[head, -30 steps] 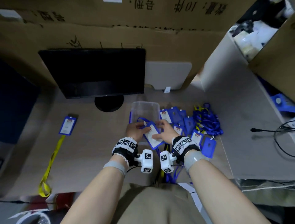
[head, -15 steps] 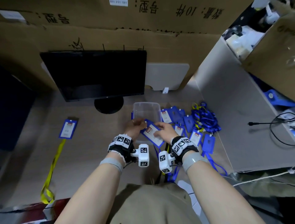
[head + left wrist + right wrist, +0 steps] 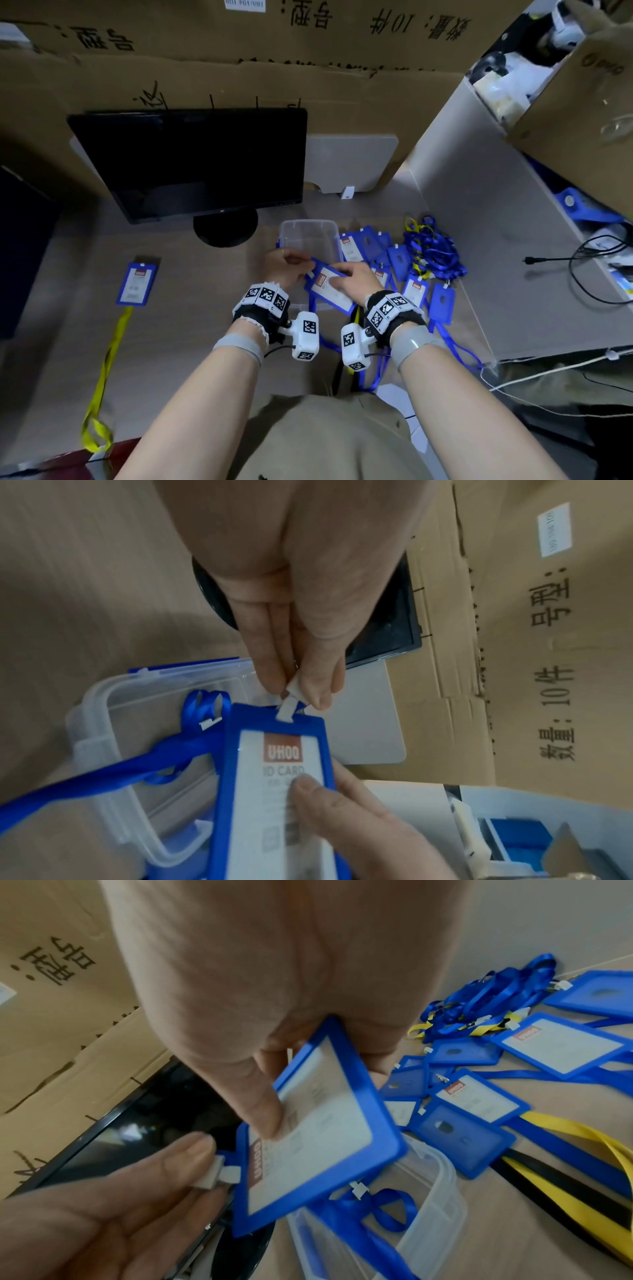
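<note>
At the far left of the desk [image 3: 191, 315] a blue badge [image 3: 137, 284] is lying flat, and its yellow lanyard [image 3: 106, 370] is trailing toward the person. Behind it a dark monitor [image 3: 191, 161] is standing in front of a cardboard wall. Just right of the monitor's foot the left hand [image 3: 284, 269] is pinching the white clip strap [image 3: 289, 710] at the top end of the badge holder [image 3: 329, 290], with thumb and fingertips pressed together round the strap. The blue holder is being held tilted in the air over the near rim of the clear plastic box [image 3: 308, 240], with its card face and red label showing upward. A blue lanyard [image 3: 120, 769] is running out from under the holder and across the box rim, and a loop of it is lying inside the box; whether it is joined to the holder I cannot tell. The right hand [image 3: 354, 279] is gripping the holder's lower half, the thumb pressing on the card window and the fingers curling beneath. Further right, loose holders [image 3: 411, 284] are lying scattered on the desk, some face up and some face down, just beside a tangle of lanyards [image 3: 431, 250] in blue and yellow. At the far right a black cable [image 3: 582, 260] is lying on a pale surface
</note>
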A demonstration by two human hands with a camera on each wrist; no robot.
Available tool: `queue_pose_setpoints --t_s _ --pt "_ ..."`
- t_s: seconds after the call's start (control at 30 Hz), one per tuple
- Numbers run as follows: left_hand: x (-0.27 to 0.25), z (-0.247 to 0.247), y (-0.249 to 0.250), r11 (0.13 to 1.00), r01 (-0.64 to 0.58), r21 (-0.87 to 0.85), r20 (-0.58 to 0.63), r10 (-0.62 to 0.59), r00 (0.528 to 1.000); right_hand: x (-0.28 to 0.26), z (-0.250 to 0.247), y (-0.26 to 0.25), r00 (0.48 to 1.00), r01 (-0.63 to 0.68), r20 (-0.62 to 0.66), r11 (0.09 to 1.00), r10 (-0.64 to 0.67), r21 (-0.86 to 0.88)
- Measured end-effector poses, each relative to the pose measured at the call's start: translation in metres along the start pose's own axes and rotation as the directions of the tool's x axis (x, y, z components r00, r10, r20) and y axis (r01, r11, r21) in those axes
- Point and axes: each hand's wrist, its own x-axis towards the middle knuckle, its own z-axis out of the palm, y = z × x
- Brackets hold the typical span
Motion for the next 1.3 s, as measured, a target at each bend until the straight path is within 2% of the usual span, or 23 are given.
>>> queue_pose_setpoints --t_s 0.1,0.27,0.4,0.5,0.63,0.77,0.8,0.87,0.97,1.0,1.07,1.13,1.2,1.3 --pt "0.004 -0.001 0.003 0.999 0.032 -0.017 0.018 -0.032 0.999 0.002 0.002 0.001 0.999 0.044 -0.029 0.999 -0.045 -0.029" --pt "0.006 0.001 0.003 0.996 0.079 -0.042 -0.084 -0.082 0.993 0.007 0.001 0.003 0.991 0.109 -0.067 0.990 -0.115 -0.094" --pt "0.007 0.004 0.011 0.998 0.054 0.031 -0.162 -0.048 0.986 0.011 0.007 0.004 0.987 0.116 -0.113 0.993 -0.111 0.033" --pt "0.003 0.005 0.018 0.993 0.042 0.114 -0.128 -0.027 0.991 0.014 0.007 0.001 0.983 0.111 -0.156 0.988 -0.094 0.104" --pt "0.005 0.000 0.013 0.978 0.079 0.192 -0.048 -0.071 0.996 0.016 0.000 -0.002 0.980 0.142 -0.150 0.986 -0.128 0.084" --pt "0.007 0.001 0.011 0.963 0.145 0.228 -0.119 -0.120 0.986 0.017 0.001 -0.004 0.971 0.237 -0.012 0.966 -0.240 -0.105" --pt "0.004 0.004 0.015 0.962 0.129 0.242 -0.122 -0.101 0.987 0.019 0.005 -0.004 0.970 0.243 0.015 0.959 -0.243 -0.147" --pt "0.000 0.007 0.023 0.984 0.067 0.165 -0.097 -0.052 0.994 0.024 0.011 -0.005 0.978 0.199 -0.013 0.958 -0.206 -0.206" --pt "0.009 0.004 0.029 1.000 0.022 -0.007 -0.141 -0.023 0.990 0.031 0.005 0.004 0.997 0.050 -0.044 0.940 -0.069 -0.338" --pt "0.014 0.002 0.030 1.000 0.021 -0.015 -0.156 -0.023 0.988 0.031 0.002 0.009 0.999 0.005 -0.035 0.936 -0.019 -0.353" --pt "0.016 0.000 0.034 1.000 0.012 -0.024 -0.154 -0.016 0.988 0.030 -0.001 0.020 0.999 -0.049 -0.023 0.953 0.045 -0.300" --pt "0.008 0.004 0.043 0.994 -0.035 -0.104 -0.126 0.022 0.992 0.028 0.001 0.025 0.999 -0.049 0.002 0.967 0.052 -0.249" --pt "0.004 0.007 0.050 0.978 -0.127 -0.166 -0.121 0.108 0.987 0.028 0.006 0.025 0.999 -0.036 0.009 0.975 0.039 -0.218" --pt "0.010 0.003 0.063 0.926 -0.290 -0.242 -0.135 0.264 0.955 0.033 0.008 0.023 0.998 -0.020 -0.055 0.980 0.010 -0.196"
